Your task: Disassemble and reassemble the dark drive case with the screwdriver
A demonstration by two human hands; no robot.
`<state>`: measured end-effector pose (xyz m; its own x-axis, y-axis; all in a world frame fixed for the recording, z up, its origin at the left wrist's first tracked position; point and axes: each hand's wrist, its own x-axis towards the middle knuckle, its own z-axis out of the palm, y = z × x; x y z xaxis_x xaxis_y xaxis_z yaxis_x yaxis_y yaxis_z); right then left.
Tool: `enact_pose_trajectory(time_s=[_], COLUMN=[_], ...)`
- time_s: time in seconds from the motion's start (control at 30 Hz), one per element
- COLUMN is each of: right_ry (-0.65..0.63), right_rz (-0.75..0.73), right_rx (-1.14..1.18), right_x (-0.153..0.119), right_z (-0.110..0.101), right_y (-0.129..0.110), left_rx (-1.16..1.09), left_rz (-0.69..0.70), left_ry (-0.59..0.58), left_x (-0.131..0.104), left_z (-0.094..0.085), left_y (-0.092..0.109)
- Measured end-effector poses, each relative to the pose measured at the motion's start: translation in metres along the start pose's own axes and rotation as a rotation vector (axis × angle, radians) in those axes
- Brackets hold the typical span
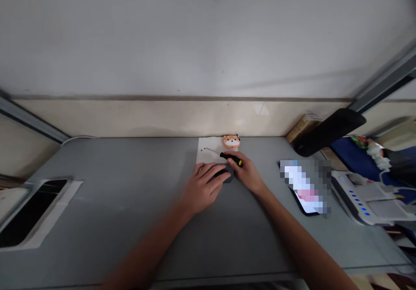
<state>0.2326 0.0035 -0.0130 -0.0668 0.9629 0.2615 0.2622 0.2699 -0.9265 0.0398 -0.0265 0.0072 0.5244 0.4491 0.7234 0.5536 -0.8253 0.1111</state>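
Observation:
A small dark object (230, 178) lies on the grey table (130, 173), and my left hand (205, 186) is closed over it from the left. In my right hand (245, 171) is a black and yellow screwdriver (227, 156), whose thin shaft points left over a white paper (208, 145). Near the shaft's tip, tiny dark pieces (202, 150) rest on the paper. An orange and white animal-faced item (231, 141) sits at the paper's right edge, behind my right hand. My left fingers hide much of the dark object.
At the right are a lit phone (308, 201), partly pixelated, a black cylinder (329, 132), a book (303, 127) and a white power strip (357, 199) with blue lights. A black phone (35, 212) lies at far left. A wall (162, 119) bounds the table's back.

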Motion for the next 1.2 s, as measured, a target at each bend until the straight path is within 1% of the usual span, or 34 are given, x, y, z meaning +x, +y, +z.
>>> enact_pose_trajectory(time_s=[0.1,0.2,0.33,0.4,0.53,0.63,0.7,0.77,0.83,0.9,0.97,1.07,1.2], right_ry=[-0.026,-0.013,0.039,0.042,0.015,0.025,0.065,0.103,0.123,0.132,0.150,0.193,0.209], right_rz=[0.010,-0.003,-0.006,0.006,0.033,0.018,0.021,0.051,0.088,0.126,0.166,0.220,0.239], right_rx=[-0.003,0.016,0.034,0.032,0.011,0.041,0.068,0.084,0.090,0.083,0.077,0.101,0.146], right_x=[-0.001,-0.002,-0.002,-0.001,-0.002,-0.002,-0.002,-0.003,-0.005,-0.007,-0.008,-0.007,-0.006], right_z=[0.000,-0.001,-0.002,0.000,0.005,0.003,-0.002,-0.010,-0.018,-0.026,-0.032,-0.037,-0.040], right_y=[0.003,0.004,0.003,0.003,0.003,-0.001,-0.005,-0.010,-0.014,-0.017,-0.019,-0.023,-0.028], left_rx=[-0.045,-0.069,-0.170,-0.235,-0.301,-0.340,-0.385,-0.452,-0.521,-0.552,-0.531,-0.470,-0.444], left_rz=[-0.039,-0.091,-0.167,-0.181,-0.205,-0.257,-0.322,-0.430,-0.543,-0.608,-0.615,-0.579,-0.512], left_ry=[-0.002,-0.022,-0.104,-0.128,-0.136,-0.124,-0.107,-0.107,-0.158,-0.219,-0.263,-0.293,-0.361], left_x=[-0.005,-0.010,-0.015,-0.016,-0.015,-0.015,-0.015,-0.015,-0.014,-0.014,-0.015,-0.017,-0.017], left_z=[0.000,-0.006,-0.017,-0.019,-0.018,-0.016,-0.015,-0.013,-0.011,-0.009,-0.008,-0.006,-0.013], left_y=[-0.001,-0.008,-0.024,-0.029,-0.029,-0.025,-0.024,-0.026,-0.028,-0.032,-0.035,-0.037,-0.036])
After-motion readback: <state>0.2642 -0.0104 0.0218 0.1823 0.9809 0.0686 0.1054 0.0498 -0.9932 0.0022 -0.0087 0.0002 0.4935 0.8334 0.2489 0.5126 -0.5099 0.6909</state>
